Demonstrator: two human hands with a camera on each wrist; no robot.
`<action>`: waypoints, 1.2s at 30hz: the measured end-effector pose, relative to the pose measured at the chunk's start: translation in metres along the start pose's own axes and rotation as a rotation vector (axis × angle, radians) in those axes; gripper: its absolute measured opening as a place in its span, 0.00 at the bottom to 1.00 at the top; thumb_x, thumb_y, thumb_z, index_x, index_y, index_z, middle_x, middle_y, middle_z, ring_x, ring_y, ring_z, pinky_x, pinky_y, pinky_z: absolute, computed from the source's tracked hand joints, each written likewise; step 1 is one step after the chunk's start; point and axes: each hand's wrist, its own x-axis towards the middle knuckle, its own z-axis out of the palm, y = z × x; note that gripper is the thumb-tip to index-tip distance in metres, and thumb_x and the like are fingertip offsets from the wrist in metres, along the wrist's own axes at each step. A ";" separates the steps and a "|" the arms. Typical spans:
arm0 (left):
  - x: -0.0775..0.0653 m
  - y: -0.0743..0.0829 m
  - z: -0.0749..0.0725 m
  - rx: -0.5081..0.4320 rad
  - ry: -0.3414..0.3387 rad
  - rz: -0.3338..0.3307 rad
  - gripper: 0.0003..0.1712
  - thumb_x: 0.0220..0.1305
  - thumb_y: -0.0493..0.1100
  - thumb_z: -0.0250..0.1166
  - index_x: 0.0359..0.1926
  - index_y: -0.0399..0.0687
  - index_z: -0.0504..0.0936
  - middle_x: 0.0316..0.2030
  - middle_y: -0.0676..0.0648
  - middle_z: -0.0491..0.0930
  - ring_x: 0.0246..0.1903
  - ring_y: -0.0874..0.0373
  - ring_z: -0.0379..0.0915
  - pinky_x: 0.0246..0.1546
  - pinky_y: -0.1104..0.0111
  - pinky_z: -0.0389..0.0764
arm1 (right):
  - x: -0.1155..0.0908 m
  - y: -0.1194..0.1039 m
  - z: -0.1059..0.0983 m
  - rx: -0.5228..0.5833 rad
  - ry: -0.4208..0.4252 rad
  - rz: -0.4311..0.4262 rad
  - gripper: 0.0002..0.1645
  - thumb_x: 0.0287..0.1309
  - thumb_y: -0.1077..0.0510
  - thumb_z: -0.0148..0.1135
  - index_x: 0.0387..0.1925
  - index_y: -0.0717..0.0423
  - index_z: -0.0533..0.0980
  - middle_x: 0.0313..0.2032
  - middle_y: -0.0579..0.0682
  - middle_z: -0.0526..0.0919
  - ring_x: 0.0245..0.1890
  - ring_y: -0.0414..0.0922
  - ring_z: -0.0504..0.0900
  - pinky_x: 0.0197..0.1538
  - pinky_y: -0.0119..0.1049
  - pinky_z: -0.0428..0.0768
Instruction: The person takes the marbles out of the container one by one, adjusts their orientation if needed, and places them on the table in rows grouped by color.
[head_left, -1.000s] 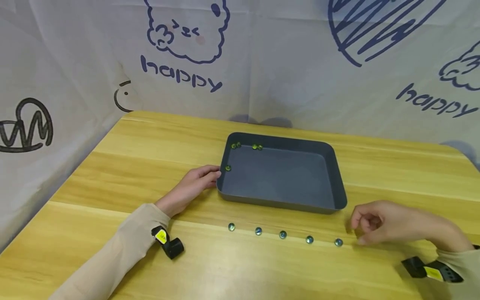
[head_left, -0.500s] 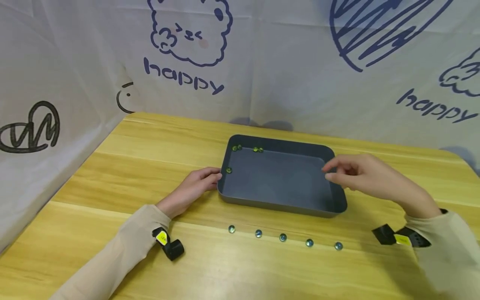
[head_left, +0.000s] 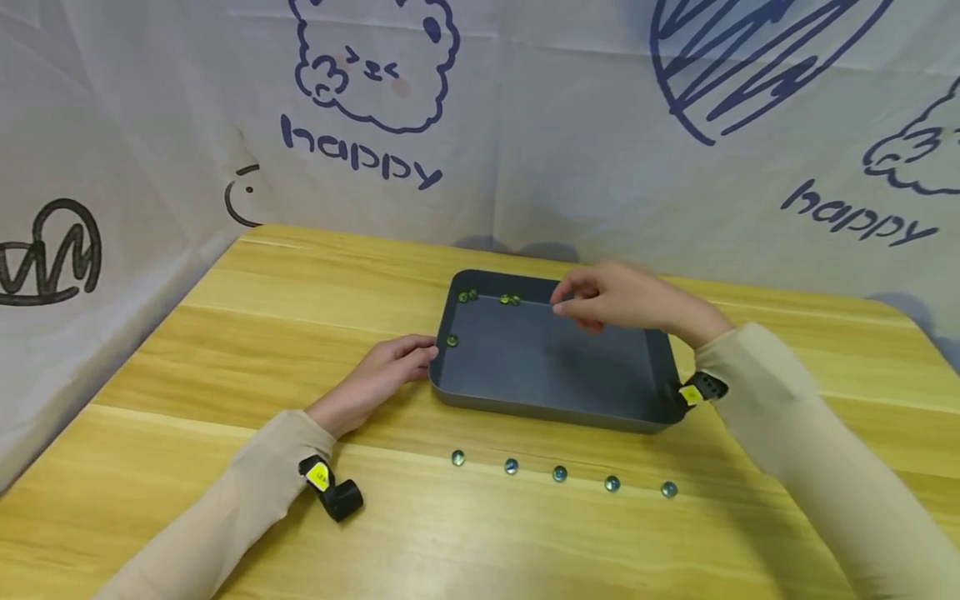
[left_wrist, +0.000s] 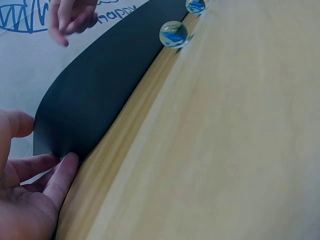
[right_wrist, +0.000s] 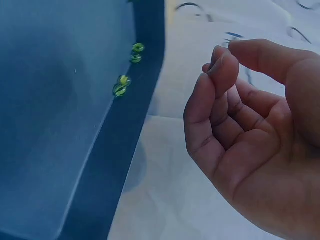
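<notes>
A dark grey rectangular tray (head_left: 517, 358) lies on the wooden table. My left hand (head_left: 384, 371) touches its left wall from outside; in the left wrist view the fingertips (left_wrist: 68, 162) rest against the tray's corner. Several yellow-green marbles sit inside: one pair (head_left: 467, 296) at the far left corner, another pair (head_left: 510, 300) along the back wall, and a single marble (head_left: 452, 341) by the left wall. Over the tray's back right part hovers my right hand (head_left: 622, 296), fingers loosely bent, nothing showing between thumb and fingertips. The right wrist view shows it apart from the green marbles (right_wrist: 120, 90).
In front of the tray, several blue-swirled marbles stand in a spaced row, from the leftmost marble (head_left: 458, 457) to the rightmost marble (head_left: 669, 489). A white cloth (head_left: 585, 167) with drawings hangs behind the table's far edge.
My right hand has moved from the table at the right, beside the blue marbles, up and leftward over the tray. The left hand, the tray and the marbles have stayed in place.
</notes>
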 end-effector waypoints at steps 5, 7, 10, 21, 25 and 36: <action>0.001 0.000 0.000 -0.010 -0.005 0.008 0.29 0.75 0.48 0.50 0.68 0.34 0.64 0.64 0.37 0.68 0.57 0.46 0.72 0.64 0.55 0.65 | 0.028 -0.006 0.001 -0.121 -0.021 -0.022 0.14 0.69 0.56 0.56 0.48 0.60 0.79 0.20 0.51 0.77 0.20 0.46 0.74 0.33 0.40 0.75; 0.000 0.000 -0.001 -0.013 0.000 0.006 0.29 0.74 0.48 0.50 0.68 0.35 0.64 0.63 0.37 0.68 0.57 0.46 0.72 0.64 0.55 0.65 | 0.039 -0.011 0.004 -0.175 -0.032 -0.020 0.14 0.68 0.55 0.56 0.48 0.59 0.79 0.19 0.50 0.78 0.19 0.45 0.74 0.33 0.40 0.76; -0.001 0.000 -0.003 -0.009 0.005 0.012 0.29 0.74 0.48 0.50 0.68 0.35 0.64 0.63 0.37 0.69 0.57 0.46 0.72 0.64 0.55 0.65 | 0.055 -0.020 0.013 -0.231 -0.072 -0.035 0.14 0.68 0.56 0.57 0.48 0.60 0.79 0.20 0.50 0.79 0.19 0.45 0.75 0.32 0.39 0.77; 0.000 0.000 -0.001 -0.012 0.002 0.005 0.29 0.75 0.49 0.50 0.68 0.36 0.65 0.63 0.38 0.69 0.57 0.46 0.72 0.64 0.55 0.66 | 0.102 -0.029 0.048 -0.136 -0.222 0.016 0.11 0.67 0.58 0.58 0.39 0.59 0.83 0.22 0.50 0.80 0.16 0.40 0.71 0.27 0.35 0.76; 0.000 0.000 0.001 -0.019 -0.003 0.011 0.28 0.74 0.49 0.50 0.68 0.36 0.66 0.63 0.38 0.70 0.56 0.47 0.73 0.63 0.56 0.67 | 0.113 -0.029 0.058 -0.138 -0.238 0.035 0.09 0.64 0.58 0.60 0.35 0.59 0.83 0.24 0.47 0.79 0.18 0.38 0.72 0.24 0.31 0.74; 0.000 -0.004 -0.002 -0.016 0.005 0.038 0.28 0.75 0.47 0.50 0.67 0.34 0.66 0.62 0.36 0.70 0.56 0.46 0.73 0.62 0.57 0.68 | 0.127 -0.045 0.076 -0.209 -0.215 0.050 0.07 0.61 0.58 0.64 0.33 0.60 0.80 0.28 0.49 0.80 0.23 0.40 0.76 0.27 0.30 0.78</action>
